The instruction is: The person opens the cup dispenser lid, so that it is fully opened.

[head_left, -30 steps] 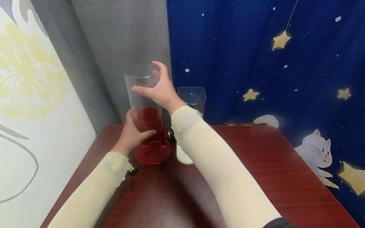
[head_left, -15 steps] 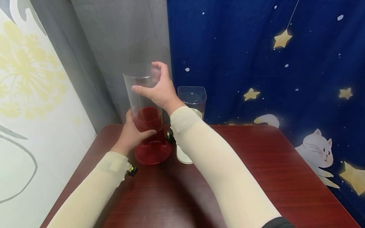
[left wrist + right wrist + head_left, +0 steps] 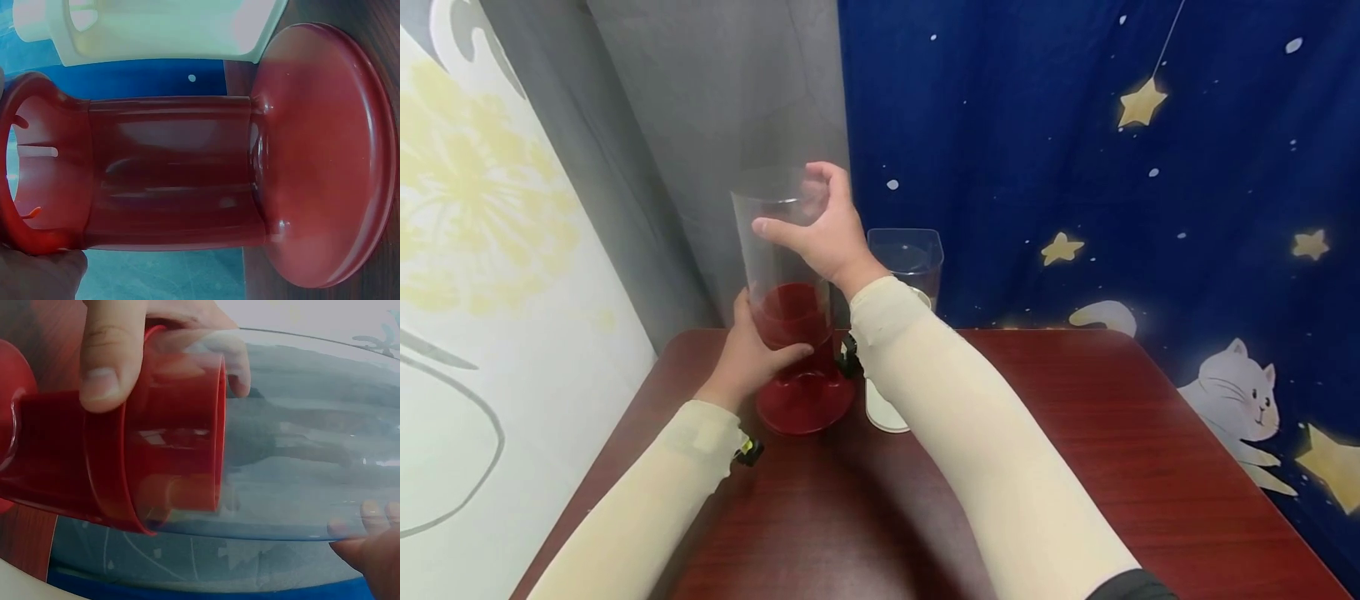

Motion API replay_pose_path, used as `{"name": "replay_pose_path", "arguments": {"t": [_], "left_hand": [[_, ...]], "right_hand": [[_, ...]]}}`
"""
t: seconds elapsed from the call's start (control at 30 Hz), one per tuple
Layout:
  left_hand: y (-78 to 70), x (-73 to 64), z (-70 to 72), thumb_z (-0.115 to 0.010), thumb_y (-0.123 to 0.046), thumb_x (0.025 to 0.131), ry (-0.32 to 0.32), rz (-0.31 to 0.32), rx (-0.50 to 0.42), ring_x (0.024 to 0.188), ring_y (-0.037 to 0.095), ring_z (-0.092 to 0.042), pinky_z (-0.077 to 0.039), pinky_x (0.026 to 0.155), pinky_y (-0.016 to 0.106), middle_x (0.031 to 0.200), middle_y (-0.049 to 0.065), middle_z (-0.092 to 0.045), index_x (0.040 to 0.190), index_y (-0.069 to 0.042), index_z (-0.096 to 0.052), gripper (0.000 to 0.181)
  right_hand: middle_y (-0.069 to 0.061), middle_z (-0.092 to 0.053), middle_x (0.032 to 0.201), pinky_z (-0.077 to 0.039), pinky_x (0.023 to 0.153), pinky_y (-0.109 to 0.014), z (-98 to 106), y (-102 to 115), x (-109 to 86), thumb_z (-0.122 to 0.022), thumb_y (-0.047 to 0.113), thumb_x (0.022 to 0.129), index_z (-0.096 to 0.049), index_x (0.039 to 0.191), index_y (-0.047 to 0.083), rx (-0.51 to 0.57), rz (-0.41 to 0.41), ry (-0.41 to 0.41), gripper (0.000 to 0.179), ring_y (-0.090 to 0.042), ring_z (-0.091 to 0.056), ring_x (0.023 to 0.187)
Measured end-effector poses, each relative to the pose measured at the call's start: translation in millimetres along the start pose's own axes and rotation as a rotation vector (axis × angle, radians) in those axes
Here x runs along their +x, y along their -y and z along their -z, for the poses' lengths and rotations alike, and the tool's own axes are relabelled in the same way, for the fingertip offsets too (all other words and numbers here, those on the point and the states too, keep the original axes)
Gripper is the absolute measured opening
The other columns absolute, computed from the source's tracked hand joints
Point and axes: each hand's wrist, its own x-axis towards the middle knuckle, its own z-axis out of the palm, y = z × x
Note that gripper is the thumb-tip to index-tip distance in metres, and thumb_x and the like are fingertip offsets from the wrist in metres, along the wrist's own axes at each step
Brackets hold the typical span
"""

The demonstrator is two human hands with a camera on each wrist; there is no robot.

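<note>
A clear plastic cylinder [image 3: 784, 267] stands upright on a red plastic stand [image 3: 808, 404] with a round base; together they look like a cereal dispenser. My left hand [image 3: 741, 360] grips the joint from the left, thumb across the front. In the right wrist view, the left thumb presses beside the red collar [image 3: 115, 469], and the cylinder [image 3: 287, 437] surrounds the red neck. My right hand [image 3: 831, 242] holds the cylinder near its top rim, thumb in front and fingers around the far side. The left wrist view shows the slotted red ring [image 3: 47, 169] above the stand's column.
Just right stands a white dispenser [image 3: 886, 408] with a clear container [image 3: 904, 247] on top, partly hidden by my right forearm. Both stand on a dark red wooden table [image 3: 1045, 417]. Grey and blue curtains [image 3: 1000, 150] hang behind, and a white patterned panel [image 3: 490, 333] flanks the left.
The top of the cylinder and my right hand have shifted very slightly to the right. Both grips look the same.
</note>
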Motion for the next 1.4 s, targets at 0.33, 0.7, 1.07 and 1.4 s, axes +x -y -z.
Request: {"name": "replay_pose_path", "arguments": {"t": [0.33,0.7,1.07,1.4], "left_hand": [[-1.3,-0.1,0.5,-0.092,-0.050,0.078,0.004,-0.010,-0.003,0.147,0.036,-0.045,-0.040,0.118,0.063,0.161,0.016,-0.040,0.168,-0.026,0.002,0.132],[1.6,-0.6,2.1,-0.094,-0.041,0.079,-0.008,-0.039,-0.018,0.145,0.035,-0.046,-0.041,0.118,0.061,0.159,0.016,-0.042,0.167,-0.024,-0.002,0.129],[1.0,-0.8,1.0,-0.093,-0.045,0.079,0.008,-0.025,-0.011,0.147,0.036,-0.044,-0.042,0.117,0.063,0.162,0.015,-0.040,0.168,-0.029,0.002,0.130],[0.6,1.4,0.9,-0.094,-0.044,0.078,0.009,-0.052,-0.029,0.146,0.034,-0.046,-0.043,0.116,0.062,0.160,0.013,-0.042,0.167,-0.028,-0.001,0.130]], "right_hand": [[0.004,-0.051,0.150,-0.058,0.095,-0.029,-1,-1,-0.4,-0.093,0.034,0.078,-0.034,0.154,0.029,-0.002,0.022,-0.016,0.096,-0.011,-0.054,0.126],[0.006,-0.050,0.150,-0.058,0.094,-0.030,-5,3,-2.9,-0.093,0.036,0.078,-0.035,0.153,0.034,-0.042,0.037,-0.003,0.095,-0.009,-0.053,0.126],[0.007,-0.049,0.153,-0.059,0.091,-0.031,-1,6,-3.1,-0.092,0.037,0.079,-0.039,0.153,0.030,-0.035,0.025,0.002,0.091,-0.010,-0.052,0.126],[0.007,-0.049,0.155,-0.057,0.097,-0.030,-2,14,-0.5,-0.093,0.034,0.078,-0.041,0.151,0.029,-0.027,0.068,-0.017,0.090,-0.009,-0.051,0.129]]}}
